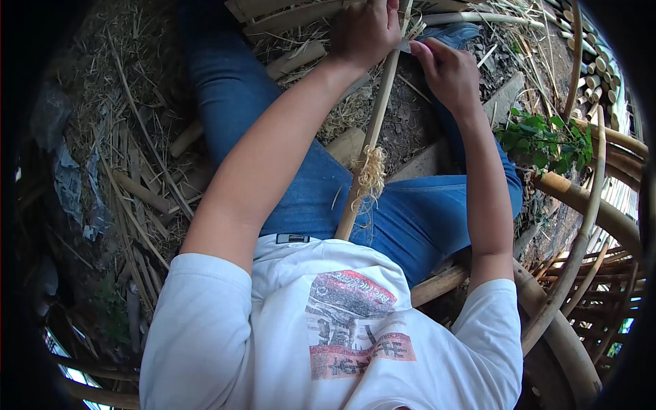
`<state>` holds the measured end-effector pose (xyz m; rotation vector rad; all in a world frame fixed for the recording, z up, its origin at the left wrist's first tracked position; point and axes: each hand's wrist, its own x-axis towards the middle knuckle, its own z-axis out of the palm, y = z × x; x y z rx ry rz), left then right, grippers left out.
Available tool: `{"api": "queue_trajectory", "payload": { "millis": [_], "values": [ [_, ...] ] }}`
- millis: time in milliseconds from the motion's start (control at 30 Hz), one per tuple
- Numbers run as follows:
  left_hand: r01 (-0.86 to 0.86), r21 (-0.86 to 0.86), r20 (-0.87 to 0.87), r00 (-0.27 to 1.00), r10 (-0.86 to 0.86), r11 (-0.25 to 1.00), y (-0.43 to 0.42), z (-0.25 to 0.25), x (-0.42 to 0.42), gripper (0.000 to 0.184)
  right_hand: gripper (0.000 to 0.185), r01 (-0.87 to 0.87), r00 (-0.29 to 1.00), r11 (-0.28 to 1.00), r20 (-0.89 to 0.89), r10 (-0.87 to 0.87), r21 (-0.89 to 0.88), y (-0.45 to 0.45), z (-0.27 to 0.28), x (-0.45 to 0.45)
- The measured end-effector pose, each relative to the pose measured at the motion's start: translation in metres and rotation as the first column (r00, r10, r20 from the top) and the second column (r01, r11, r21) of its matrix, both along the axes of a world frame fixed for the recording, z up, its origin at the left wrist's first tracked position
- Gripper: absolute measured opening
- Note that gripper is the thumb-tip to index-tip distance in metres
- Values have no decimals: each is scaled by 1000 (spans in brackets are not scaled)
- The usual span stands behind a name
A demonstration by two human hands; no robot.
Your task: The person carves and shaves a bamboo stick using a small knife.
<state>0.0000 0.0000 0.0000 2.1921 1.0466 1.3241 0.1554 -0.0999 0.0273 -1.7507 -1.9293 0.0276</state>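
Shavings (371, 176) clutter the strip (385, 96), right fingers (426, 56) pinching a blade (404, 46), left fingers' (393, 19) hold unclear.

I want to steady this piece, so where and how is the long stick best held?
Probably the bare stretch of the long stick between the left hand and the curled shavings, with a wrapping grip. Come from the person's right: the stick is slim there, and the left forearm lies closer on the other side.
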Motion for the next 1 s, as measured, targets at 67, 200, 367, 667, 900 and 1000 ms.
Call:
{"api": "queue_trajectory", "payload": {
  "millis": [67,200,367,667,900,1000],
  "values": [
    [8,-25,-7,1000,-8,1000,-4,3,-3,5,43,2,1000,1000,-20,-2,-1,-2,1,-3],
    [20,28,146,989,-23,999,-20,-2,-3,4,41,-28,1000,999,-4,28,-24,-15,5,-6],
    [29,-63,121,992,-22,998,-39,-3,-15,5,37,-11,1000,1000,25,11,-12,-32,3,-16],
    [-16,66,193,981,3,998,-23,-4,-4,4,39,-28,991,989,132,10,142,-16,-2,-8],
    [7,40,125,992,-12,999,-39,-3,-17,4,38,-23,994,995,105,13,95,-33,2,-18],
    [-8,45,114,993,2,999,-43,-5,-18,4,37,-16,997,994,76,8,106,-37,0,-20]
  ]
}}
